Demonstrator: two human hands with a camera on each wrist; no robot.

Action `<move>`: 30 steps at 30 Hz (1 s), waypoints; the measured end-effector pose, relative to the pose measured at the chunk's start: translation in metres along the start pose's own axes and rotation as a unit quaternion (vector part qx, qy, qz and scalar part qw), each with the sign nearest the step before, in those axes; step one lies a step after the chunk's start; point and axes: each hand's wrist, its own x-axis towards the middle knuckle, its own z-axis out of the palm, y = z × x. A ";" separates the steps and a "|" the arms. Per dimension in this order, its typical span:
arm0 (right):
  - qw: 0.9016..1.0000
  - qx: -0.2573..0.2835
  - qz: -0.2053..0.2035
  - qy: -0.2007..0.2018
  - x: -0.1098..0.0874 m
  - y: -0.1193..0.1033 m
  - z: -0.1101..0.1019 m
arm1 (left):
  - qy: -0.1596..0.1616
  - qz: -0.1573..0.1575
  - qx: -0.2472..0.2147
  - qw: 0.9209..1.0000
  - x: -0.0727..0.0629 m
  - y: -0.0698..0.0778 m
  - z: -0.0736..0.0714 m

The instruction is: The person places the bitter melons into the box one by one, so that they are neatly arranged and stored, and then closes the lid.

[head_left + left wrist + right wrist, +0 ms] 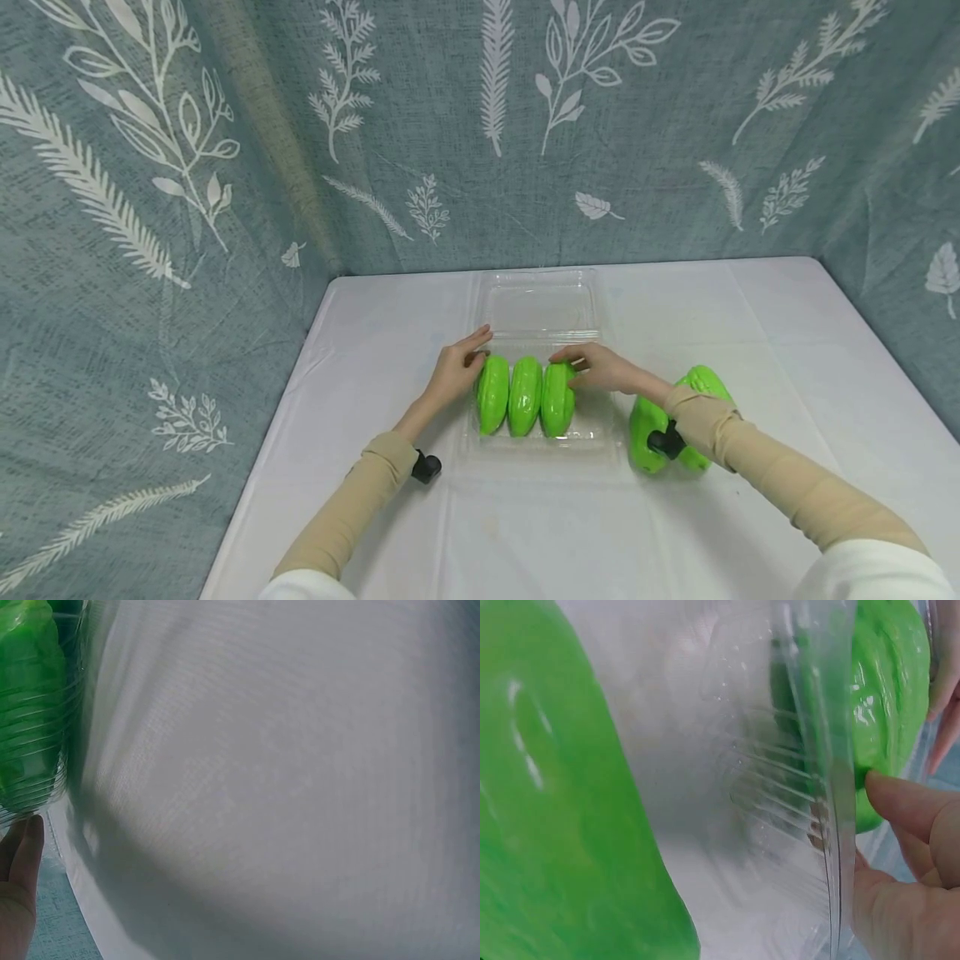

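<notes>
Three glossy bright-green, oblong, ridged gourds stand side by side in a clear plastic clamshell box [592, 435]: a left gourd [492, 396], a middle gourd [525, 397] and a right gourd [557, 402]. My right hand [603, 368] pinches the far end of the right gourd, thumb on its side and fingers over the tip. My left hand [453, 371] is at the box's left side by the left gourd, fingers extended toward the hinge. In the left wrist view its fingertips [34, 825] are right at the ribbed box wall.
The clear lid [538, 304] lies folded back behind the box. To the right, partly under my right forearm, more green gourds [647, 433] lie on the white-covered table [540, 525]. A leaf-patterned grey-blue curtain [465, 108] hangs behind the table and at its sides.
</notes>
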 end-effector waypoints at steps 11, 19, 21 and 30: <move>0.999 -0.014 -0.010 0.033 -0.001 -0.006 0.001 | -0.002 -0.001 0.000 1.000 0.002 0.000 -0.001; 0.998 -0.034 0.005 0.044 -0.002 -0.008 0.002 | 0.000 0.003 0.005 1.000 0.000 0.001 -0.001; 0.998 -0.035 0.007 0.047 -0.002 -0.009 0.003 | -0.001 0.001 0.004 1.000 0.000 0.001 -0.001; 0.997 -0.047 0.027 0.057 -0.006 -0.010 -0.001 | -0.001 0.004 0.000 1.000 0.000 0.002 -0.002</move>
